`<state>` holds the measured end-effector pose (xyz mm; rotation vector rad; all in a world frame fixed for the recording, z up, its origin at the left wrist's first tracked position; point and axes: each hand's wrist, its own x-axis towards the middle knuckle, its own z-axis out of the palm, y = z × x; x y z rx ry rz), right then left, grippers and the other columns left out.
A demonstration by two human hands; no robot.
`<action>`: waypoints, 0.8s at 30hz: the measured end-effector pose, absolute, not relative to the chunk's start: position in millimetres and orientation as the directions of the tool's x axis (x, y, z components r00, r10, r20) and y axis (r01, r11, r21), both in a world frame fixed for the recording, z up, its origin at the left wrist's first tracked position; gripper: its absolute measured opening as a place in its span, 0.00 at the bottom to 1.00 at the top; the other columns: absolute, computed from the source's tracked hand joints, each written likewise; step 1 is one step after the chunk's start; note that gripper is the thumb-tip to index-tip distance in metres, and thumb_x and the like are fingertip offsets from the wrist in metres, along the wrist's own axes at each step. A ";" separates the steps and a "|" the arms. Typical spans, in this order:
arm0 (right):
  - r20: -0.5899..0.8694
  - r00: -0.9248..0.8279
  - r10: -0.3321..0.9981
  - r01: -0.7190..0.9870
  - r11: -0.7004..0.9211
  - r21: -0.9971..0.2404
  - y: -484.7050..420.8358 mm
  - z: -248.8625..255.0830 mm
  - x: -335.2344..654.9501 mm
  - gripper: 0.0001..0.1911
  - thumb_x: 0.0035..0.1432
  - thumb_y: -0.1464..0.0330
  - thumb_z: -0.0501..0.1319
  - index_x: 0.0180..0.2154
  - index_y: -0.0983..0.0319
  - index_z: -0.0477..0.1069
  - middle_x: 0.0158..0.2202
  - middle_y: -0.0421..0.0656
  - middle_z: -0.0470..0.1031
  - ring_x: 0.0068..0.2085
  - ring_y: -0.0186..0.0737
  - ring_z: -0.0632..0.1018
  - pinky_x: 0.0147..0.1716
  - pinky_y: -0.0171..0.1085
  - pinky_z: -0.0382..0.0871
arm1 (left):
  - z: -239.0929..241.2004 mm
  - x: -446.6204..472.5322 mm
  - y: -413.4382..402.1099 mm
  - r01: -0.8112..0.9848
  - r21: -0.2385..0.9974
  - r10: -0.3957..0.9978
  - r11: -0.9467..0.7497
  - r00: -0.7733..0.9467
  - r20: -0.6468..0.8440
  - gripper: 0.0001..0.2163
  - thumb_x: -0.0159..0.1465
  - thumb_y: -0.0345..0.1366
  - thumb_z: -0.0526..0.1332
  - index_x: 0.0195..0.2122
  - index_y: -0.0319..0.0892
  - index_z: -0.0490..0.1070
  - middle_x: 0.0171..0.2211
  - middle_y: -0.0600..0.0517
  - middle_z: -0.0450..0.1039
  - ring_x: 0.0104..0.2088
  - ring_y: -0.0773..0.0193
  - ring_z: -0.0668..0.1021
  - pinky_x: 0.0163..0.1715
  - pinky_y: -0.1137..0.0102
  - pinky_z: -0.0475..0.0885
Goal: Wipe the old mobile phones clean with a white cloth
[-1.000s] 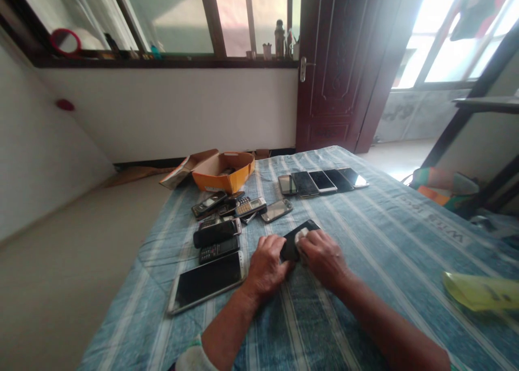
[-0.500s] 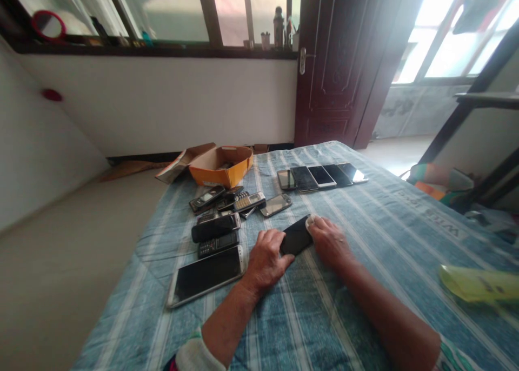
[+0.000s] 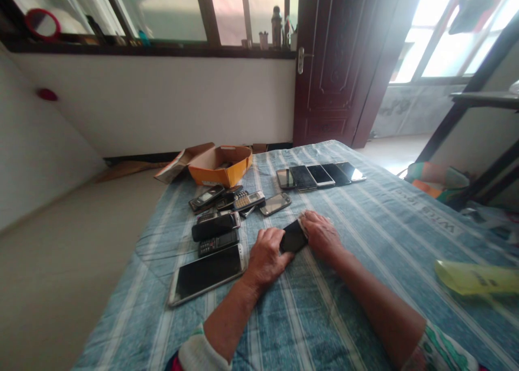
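Observation:
A black smartphone (image 3: 292, 237) lies flat on the blue striped tablecloth (image 3: 365, 241). My left hand (image 3: 265, 257) grips the phone's near left end, fingers curled over its edge. My right hand (image 3: 322, 234) presses a small white cloth (image 3: 302, 218) onto the phone's far right end, fingers bent over it. Most of the cloth is hidden under the fingers.
Left of my hands lie a large smartphone (image 3: 206, 273) and a heap of several old keypad phones (image 3: 221, 217). A row of several smartphones (image 3: 320, 175) lies farther back. An orange cardboard box (image 3: 221, 165) stands at the far edge. A yellow-green plastic thing (image 3: 474, 278) lies at the right.
My right hand with the cloth moved along the phone from its near middle toward its far end. My left hand stayed on the phone. The camera tipped slightly.

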<state>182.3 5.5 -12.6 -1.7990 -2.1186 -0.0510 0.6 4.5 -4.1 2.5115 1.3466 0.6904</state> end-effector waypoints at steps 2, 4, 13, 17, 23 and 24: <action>0.291 -0.095 0.952 0.968 0.156 -0.196 7.3 -12.5 181.8 0.13 0.65 0.74 0.49 0.44 0.63 0.70 0.51 0.47 0.69 0.51 0.42 0.68 0.48 0.37 0.59 | -3.8 0.7 4.8 0.733 0.386 0.828 -0.560 0.474 0.300 0.16 0.51 0.33 0.68 0.41 0.40 0.71 0.42 0.45 0.72 0.45 0.52 0.71 0.46 0.59 0.69; 0.301 -0.164 0.940 0.953 0.230 -0.198 6.3 -12.3 176.6 0.12 0.64 0.75 0.51 0.43 0.63 0.71 0.49 0.48 0.70 0.50 0.42 0.69 0.47 0.37 0.59 | -2.9 1.2 4.8 0.733 0.382 0.826 -0.563 0.479 0.299 0.15 0.51 0.33 0.68 0.40 0.39 0.71 0.42 0.45 0.73 0.44 0.51 0.72 0.45 0.59 0.70; 0.351 -0.432 0.831 0.825 0.522 -0.219 4.2 -12.7 174.1 0.12 0.64 0.73 0.52 0.46 0.61 0.70 0.47 0.47 0.71 0.51 0.42 0.69 0.50 0.39 0.59 | -3.6 3.2 6.8 0.726 0.371 0.813 -0.579 0.476 0.336 0.16 0.53 0.32 0.66 0.43 0.39 0.70 0.43 0.44 0.74 0.44 0.51 0.73 0.45 0.59 0.71; 0.301 -0.260 0.918 0.919 0.331 -0.215 14.4 -12.5 192.6 0.14 0.63 0.75 0.51 0.46 0.59 0.70 0.49 0.46 0.71 0.52 0.43 0.68 0.51 0.40 0.59 | -4.5 2.7 7.1 0.735 0.347 0.809 -0.583 0.483 0.335 0.19 0.52 0.33 0.68 0.44 0.39 0.70 0.43 0.44 0.74 0.44 0.51 0.73 0.45 0.59 0.71; 0.302 -0.245 0.921 0.923 0.318 -0.219 12.9 -12.6 191.8 0.14 0.62 0.75 0.52 0.47 0.62 0.70 0.50 0.50 0.70 0.52 0.46 0.69 0.50 0.41 0.61 | -4.7 3.1 7.8 0.731 0.336 0.800 -0.594 0.492 0.342 0.19 0.52 0.34 0.68 0.44 0.36 0.70 0.43 0.43 0.74 0.44 0.50 0.72 0.45 0.59 0.71; 0.321 -0.336 0.885 0.884 0.414 -0.217 9.7 -12.3 188.2 0.13 0.62 0.75 0.52 0.46 0.63 0.70 0.49 0.50 0.70 0.53 0.45 0.68 0.51 0.41 0.61 | -4.8 3.2 8.1 0.726 0.335 0.796 -0.600 0.500 0.342 0.19 0.52 0.34 0.68 0.44 0.37 0.70 0.43 0.43 0.74 0.44 0.50 0.73 0.45 0.59 0.71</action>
